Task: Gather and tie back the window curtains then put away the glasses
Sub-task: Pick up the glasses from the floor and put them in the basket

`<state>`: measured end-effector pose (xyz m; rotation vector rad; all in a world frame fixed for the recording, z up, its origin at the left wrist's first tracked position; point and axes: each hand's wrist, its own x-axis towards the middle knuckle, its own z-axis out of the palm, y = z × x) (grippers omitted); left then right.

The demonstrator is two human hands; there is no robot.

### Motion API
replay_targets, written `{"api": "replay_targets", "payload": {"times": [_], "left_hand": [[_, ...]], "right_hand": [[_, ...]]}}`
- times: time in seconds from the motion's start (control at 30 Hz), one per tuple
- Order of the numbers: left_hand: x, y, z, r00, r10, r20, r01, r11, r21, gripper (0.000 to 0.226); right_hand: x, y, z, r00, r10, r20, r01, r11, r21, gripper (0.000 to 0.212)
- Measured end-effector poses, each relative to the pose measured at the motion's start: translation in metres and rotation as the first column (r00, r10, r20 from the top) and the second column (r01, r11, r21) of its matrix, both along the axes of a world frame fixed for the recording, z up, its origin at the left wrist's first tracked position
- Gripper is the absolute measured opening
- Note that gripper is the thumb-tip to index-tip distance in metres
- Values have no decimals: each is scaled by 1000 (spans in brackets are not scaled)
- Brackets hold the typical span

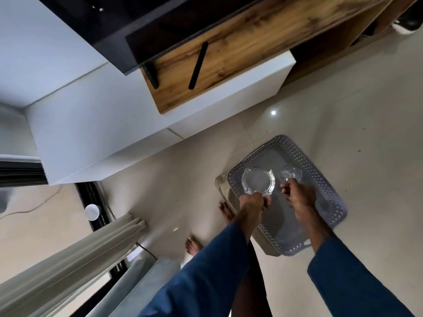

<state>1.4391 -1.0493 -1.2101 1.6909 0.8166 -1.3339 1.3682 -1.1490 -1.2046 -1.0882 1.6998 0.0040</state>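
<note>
We are putting away now.
Left hand (pixel 254 201) pinches the dish (pixel 258 183), right hand (pixel 299 195) the small glass (pixel 291 172) (at the tray (pixel 320 165)); next, probably lift level.

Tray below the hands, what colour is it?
The tray is grey, with little holes all round its rim. Head view shows it best.

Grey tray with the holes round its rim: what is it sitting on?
Under the grey tray a beige base sticks out past its left corner and near edge. The tray covers the rest, so its top and full shape cannot be seen.
</note>
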Motion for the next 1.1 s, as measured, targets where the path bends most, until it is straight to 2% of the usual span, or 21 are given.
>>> {"api": "replay_targets", "payload": {"times": [0.3, 0.47, 0.53, 0.67, 0.73, 0.83, 0.93, 1.1], "left_hand": [[19, -23, -21, 999, 30, 23, -31, 999, 43, 32], [20, -22, -25, 991, 133, 3, -133, 990, 44, 14], [18, -21, -25, 989, 146, -4, -146, 988, 47, 14], [16, -17, -28, 969, 234, -73, -236, 972, -10, 29], [14, -16, -26, 968, 226, -108, -230, 973, -25, 26], [13, -18, -24, 973, 220, -75, -221, 975, -6, 14], [13, -17, -20, 969, 238, -68, -242, 969, -52, 22], [15, -15, -11, 973, 216, -88, -220, 974, -49, 16]], "right_hand": [[24, -29, -35, 992, 123, 24, -122, 992, -25, 36], [36, -35, -42, 978, 211, 1, -210, 978, -12, 36], [37, -37, -45, 976, 219, 2, -219, 976, 8, 34], [37, -42, -50, 971, 236, 32, -237, 971, 38, 35], [37, -43, -52, 968, 243, 59, -247, 966, 72, 35], [36, -40, -54, 972, 220, 80, -227, 969, 92, 38], [34, -36, -50, 973, 207, 99, -216, 972, 89, 42], [27, -30, -43, 970, 215, 112, -228, 967, 116, 53]]}}
